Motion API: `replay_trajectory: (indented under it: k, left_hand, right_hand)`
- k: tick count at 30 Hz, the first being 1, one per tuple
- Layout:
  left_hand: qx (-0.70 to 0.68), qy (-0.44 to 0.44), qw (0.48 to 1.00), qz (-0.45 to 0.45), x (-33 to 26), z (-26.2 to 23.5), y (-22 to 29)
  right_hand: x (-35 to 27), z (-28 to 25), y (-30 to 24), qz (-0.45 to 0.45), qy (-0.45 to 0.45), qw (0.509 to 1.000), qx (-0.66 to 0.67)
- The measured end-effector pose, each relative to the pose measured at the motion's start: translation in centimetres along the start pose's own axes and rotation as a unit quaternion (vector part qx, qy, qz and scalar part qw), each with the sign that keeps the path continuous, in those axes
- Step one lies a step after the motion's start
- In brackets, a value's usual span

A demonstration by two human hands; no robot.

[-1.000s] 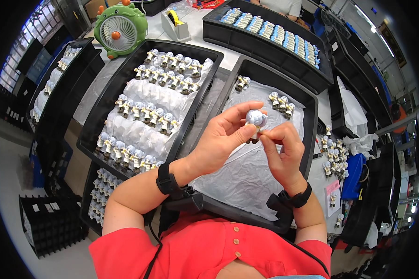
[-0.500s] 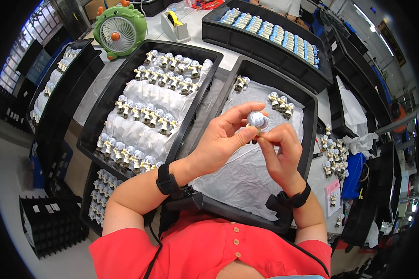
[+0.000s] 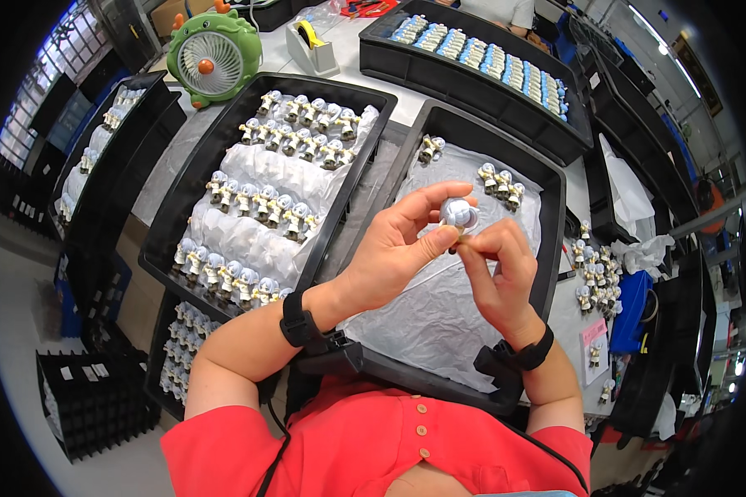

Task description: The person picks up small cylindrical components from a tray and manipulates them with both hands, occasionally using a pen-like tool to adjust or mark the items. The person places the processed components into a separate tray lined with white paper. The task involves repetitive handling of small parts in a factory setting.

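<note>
A small figurine with a pale blue-grey head is held up between my two hands, above a paper-lined black tray. My left hand grips its head between thumb and fingers. At the figurine's lower part, my right hand pinches with thumb and forefinger; the fingers hide what exactly they hold there. Behind my hands, a few like figurines lie on the paper at the tray's far end.
Left stands a black tray with rows of figurines on white paper. A green fan, a tape dispenser and another full tray stand behind. Loose figurines and a blue container are at the right.
</note>
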State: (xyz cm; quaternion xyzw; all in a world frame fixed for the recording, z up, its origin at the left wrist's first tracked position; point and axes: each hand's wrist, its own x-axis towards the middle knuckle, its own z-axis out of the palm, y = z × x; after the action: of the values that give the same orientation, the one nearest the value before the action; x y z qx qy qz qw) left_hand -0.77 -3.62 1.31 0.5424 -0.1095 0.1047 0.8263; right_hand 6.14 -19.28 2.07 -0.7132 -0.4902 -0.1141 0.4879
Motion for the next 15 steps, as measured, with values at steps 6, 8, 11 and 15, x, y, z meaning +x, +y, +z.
replay_trajectory:
  k: [6, 8, 11, 15]
  left_hand:
    - [-0.017, 0.008, 1.000, 0.001, 0.01, 0.00, 0.48]
    - [-0.019, 0.014, 1.000, -0.003, -0.04, -0.04, 0.55]
    - [-0.020, 0.017, 1.000, -0.001, -0.05, 0.08, 0.72]
    - [-0.025, 0.017, 1.000, -0.006, -0.09, 0.20, 0.60]
  right_hand:
    - [0.08, -0.31, 0.91, 0.043, 0.070, 0.997, 0.013]
    - [0.01, -0.26, 0.91, 0.044, 0.071, 0.996, 0.017]
    - [0.01, -0.33, 1.01, 0.049, 0.074, 0.996, 0.025]
    - [0.05, -0.35, 1.03, 0.052, 0.082, 0.995, 0.036]
